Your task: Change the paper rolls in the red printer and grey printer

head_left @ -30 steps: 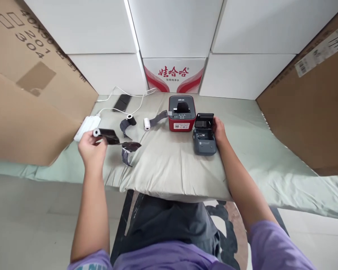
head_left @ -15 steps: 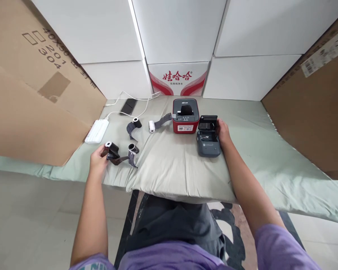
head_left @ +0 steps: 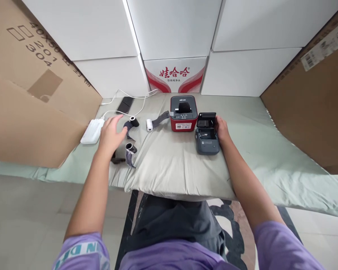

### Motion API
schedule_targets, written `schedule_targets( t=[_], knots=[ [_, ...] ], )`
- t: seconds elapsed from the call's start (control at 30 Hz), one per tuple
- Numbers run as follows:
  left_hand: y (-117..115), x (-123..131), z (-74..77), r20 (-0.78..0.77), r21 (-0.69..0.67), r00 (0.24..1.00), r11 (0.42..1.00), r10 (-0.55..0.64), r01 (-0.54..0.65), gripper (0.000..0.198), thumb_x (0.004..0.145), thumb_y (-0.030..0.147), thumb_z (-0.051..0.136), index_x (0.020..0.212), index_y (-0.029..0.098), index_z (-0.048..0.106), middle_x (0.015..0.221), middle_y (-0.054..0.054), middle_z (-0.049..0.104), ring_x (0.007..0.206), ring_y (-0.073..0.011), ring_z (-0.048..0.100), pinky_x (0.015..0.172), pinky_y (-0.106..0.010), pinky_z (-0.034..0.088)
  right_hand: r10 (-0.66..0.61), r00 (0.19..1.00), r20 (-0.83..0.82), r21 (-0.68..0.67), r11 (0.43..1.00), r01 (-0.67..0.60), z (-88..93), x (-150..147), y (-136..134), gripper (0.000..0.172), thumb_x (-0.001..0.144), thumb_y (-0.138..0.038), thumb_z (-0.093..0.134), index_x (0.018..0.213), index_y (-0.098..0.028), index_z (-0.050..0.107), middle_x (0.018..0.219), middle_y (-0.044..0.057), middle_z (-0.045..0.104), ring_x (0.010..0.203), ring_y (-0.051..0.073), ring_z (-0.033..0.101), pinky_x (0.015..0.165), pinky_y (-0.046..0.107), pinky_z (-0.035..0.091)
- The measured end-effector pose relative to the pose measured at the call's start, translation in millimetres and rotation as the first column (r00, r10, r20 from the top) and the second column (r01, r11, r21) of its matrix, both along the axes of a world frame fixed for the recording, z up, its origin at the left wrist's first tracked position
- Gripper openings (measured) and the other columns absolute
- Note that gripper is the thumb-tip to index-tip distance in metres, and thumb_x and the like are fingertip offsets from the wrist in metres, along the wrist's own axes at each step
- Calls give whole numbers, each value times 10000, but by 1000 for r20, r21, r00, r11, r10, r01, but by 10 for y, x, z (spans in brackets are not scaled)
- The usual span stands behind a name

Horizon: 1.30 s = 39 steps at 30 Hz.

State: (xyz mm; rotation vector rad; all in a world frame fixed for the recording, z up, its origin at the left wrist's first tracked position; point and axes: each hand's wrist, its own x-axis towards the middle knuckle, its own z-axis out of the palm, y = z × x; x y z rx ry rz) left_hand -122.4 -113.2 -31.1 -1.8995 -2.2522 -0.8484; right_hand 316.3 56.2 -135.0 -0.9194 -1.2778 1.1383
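My left hand [head_left: 112, 134] is raised above the cloth with fingers spread and nothing held. It is nearest to a dark thermal paper roll [head_left: 134, 121] with its strip curling loose. Below stands another dark paper roll [head_left: 131, 147], and one more dark strip [head_left: 118, 156] shows partly behind my left forearm. Farther right lies a white-ended paper roll [head_left: 149, 125], its dark tail reaching the red and black printer [head_left: 183, 125]. My right hand [head_left: 222, 130] grips the right side of a dark portable label printer [head_left: 207, 145], whose lid stands raised over a hollow bay.
A white power bank [head_left: 91, 132] with a white cable and a black phone [head_left: 125, 105] lie at the back left. Brown cartons [head_left: 42, 120] [head_left: 310, 112] flank the cloth-covered surface [head_left: 169, 168]. White boxes [head_left: 174, 30] form the back wall.
My left hand has let go of the lower-left paper roll and moved up and right, its fingers spreading. My right hand stays at the label printer. The view has shifted slightly.
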Motion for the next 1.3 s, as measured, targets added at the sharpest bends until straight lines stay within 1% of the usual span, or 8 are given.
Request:
schedule_targets(
  t=[0.27, 0.43, 0.57, 0.67, 0.8, 1.03, 1.17, 1.3],
  knots=[
    [756, -61, -108, -162, -511, 975, 858, -151, 48, 454, 869, 300, 628, 1320, 268, 668, 1538, -105, 495, 1270, -318, 587, 1060, -420, 451, -27, 1000, 14, -11, 1000, 28, 91, -51, -75, 564, 847, -748, 572, 953, -210, 701, 946, 39, 719, 941, 201, 666, 870, 331, 528],
    [670, -25, -78, -229, -374, 972, 927, -61, -30, 404, 880, 198, 610, 1276, 198, 689, 1255, -97, 609, 976, -226, 630, 906, -344, 504, -10, 1000, 0, -20, 1000, 10, 83, -48, -77, 538, 855, -727, 584, 943, -208, 696, 936, 30, 707, 920, 193, 655, 866, 328, 516],
    [498, 134, 198, -167, -146, 986, 989, -8, -17, 350, 835, 202, 686, 1181, 213, 740, 1129, -54, 635, 915, -195, 606, 925, -370, 526, 0, 1000, -9, -5, 1000, 0, 77, -36, -84, 510, 872, -706, 585, 948, -215, 702, 976, 25, 709, 953, 188, 643, 909, 328, 504],
    [310, 447, 463, 122, 183, 988, 981, -91, 67, 373, 799, 234, 729, 1171, 219, 741, 1129, -43, 640, 821, -143, 637, 848, -336, 573, 12, 1000, -6, -1, 1000, -12, 88, -41, -93, 535, 863, -721, 582, 979, -214, 705, 1000, 28, 714, 974, 193, 633, 943, 335, 498],
    [104, 1137, 634, 537, 351, 758, 915, -371, 199, 423, 780, 330, 764, 1180, 220, 685, 1077, -39, 694, 875, -171, 705, 816, -343, 614, 23, 1000, -2, -14, 1000, -23, 108, -53, -106, 561, 851, -744, 568, 991, -218, 707, 1027, 35, 718, 1017, 206, 626, 970, 342, 488],
    [331, 2429, -39, 765, 229, 438, 835, -473, 501, 329, 843, 408, 738, 1130, 255, 692, 917, -32, 740, 790, -182, 724, 706, -329, 608, -23, 999, 26, -4, 1000, 23, 161, -43, -123, 534, 822, -741, 598, 877, -217, 688, 903, 14, 685, 901, 192, 600, 903, 331, 473],
    [555, 2764, -481, 601, 172, 586, 804, -543, 569, 247, 830, 302, 773, 1067, 247, 729, 930, -23, 756, 853, -191, 708, 815, -349, 569, 0, 999, -47, -107, 994, -5, 102, -22, -71, 558, 761, -783, 625, 856, -235, 654, 822, -7, 662, 797, 181, 597, 752, 316, 491],
    [626, 2761, -576, 396, 138, 716, 808, -575, 572, 227, 862, 311, 759, 1078, 253, 724, 1027, -37, 763, 974, -226, 693, 932, -398, 514, -6, 995, -98, -197, 980, -14, 62, -12, -48, 582, 738, -790, 640, 918, -237, 666, 864, -4, 692, 783, 173, 623, 682, 295, 490]
  ],
)
